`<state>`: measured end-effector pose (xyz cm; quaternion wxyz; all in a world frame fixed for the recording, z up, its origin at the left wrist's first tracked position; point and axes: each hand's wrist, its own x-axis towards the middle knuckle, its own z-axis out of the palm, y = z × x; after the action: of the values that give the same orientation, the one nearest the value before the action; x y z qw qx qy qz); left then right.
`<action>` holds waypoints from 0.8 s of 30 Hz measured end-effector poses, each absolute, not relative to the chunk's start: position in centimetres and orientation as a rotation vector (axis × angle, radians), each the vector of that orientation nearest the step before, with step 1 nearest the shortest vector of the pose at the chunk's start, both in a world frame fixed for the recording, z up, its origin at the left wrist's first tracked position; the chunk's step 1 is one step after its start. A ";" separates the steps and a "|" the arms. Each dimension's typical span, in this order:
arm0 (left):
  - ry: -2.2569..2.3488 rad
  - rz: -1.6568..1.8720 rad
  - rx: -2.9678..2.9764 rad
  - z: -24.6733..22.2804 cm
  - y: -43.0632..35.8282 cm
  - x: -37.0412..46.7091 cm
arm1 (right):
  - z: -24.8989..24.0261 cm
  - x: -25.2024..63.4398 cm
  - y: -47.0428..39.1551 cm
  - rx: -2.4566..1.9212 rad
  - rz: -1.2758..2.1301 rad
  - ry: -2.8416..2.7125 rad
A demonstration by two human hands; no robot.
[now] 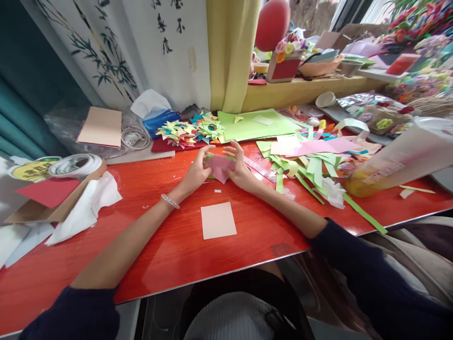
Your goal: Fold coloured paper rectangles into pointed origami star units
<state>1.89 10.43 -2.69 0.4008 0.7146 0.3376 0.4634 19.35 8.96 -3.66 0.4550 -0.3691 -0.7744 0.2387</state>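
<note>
Both hands hold a small pink piece of paper (221,167) above the red table, its lower corner pointing down toward me. My left hand (198,171) grips its left side, and a clear bead bracelet circles that wrist. On the right edge, my right hand (240,166) pinches the paper with thumb and fingers. Some green shows along the paper's upper edge and beneath it; whether it is a second sheet I cannot tell. Nearer to me lies a flat, pale pink paper square (218,220). A tiny white scrap (217,191) sits between it and my hands.
Folded paper star rings (191,130) and green sheets (255,125) lie at the back. Green and pink paper strips (314,160) pile up at right, beside a tilted-looking plastic cup (399,156). A cardboard box (60,208) with tape rolls stands left. The table's front edge (247,265) is near.
</note>
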 end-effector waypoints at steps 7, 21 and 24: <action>0.855 1.319 1.753 -3.0 10.3 2.0 | -3.9 19.0 8.9 -0.982 0.572 -1.913; 0.930 1.264 1.702 -3.2 10.5 2.2 | -4.0 19.2 9.1 -1.165 0.596 -1.935; 0.923 1.227 1.724 -3.4 10.5 2.2 | -3.9 19.1 9.0 -1.176 0.574 -1.981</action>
<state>2.23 10.52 -3.38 0.4046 0.6828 0.3656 0.4863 19.10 9.02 -3.92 0.3746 -0.4592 -0.7736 0.2242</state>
